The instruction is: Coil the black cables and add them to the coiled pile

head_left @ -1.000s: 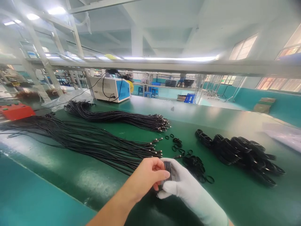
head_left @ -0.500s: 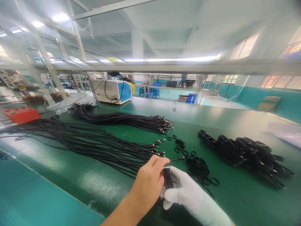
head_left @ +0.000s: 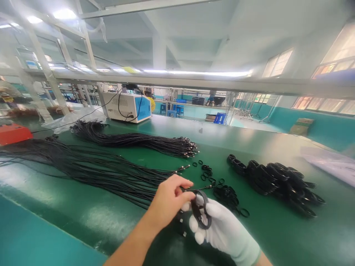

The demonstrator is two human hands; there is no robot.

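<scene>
The bare left hand (head_left: 169,197) and the white-gloved right hand (head_left: 223,227) meet at a coiled cable (head_left: 208,218), held just above the near part of the green tabletop (head_left: 266,240), right of the middle of the near edge. The right hand is clamped on the coiled cable, its gloved fingers curled around the loop, which stands with its opening in view. The left hand reaches in from the other side, its thumb tip at the upper left of the loop and its index finger stretched above; whether it grips the cable cannot be told. Two small metal plug ends (head_left: 183,227) show below the left hand.

Left of the hands, a spread of loose black cables (head_left: 111,175) runs toward the left edge of the tabletop, and a denser cable bundle (head_left: 133,140) lies beyond it. Past the hands lie scattered small black rings (head_left: 206,168), with a heap of black bands (head_left: 226,195) nearer the right hand. Farther right is a pile of coiled black cables (head_left: 277,181). A white and blue machine (head_left: 122,107) stands toward the far edge, and a red box (head_left: 15,133) sits at the left.
</scene>
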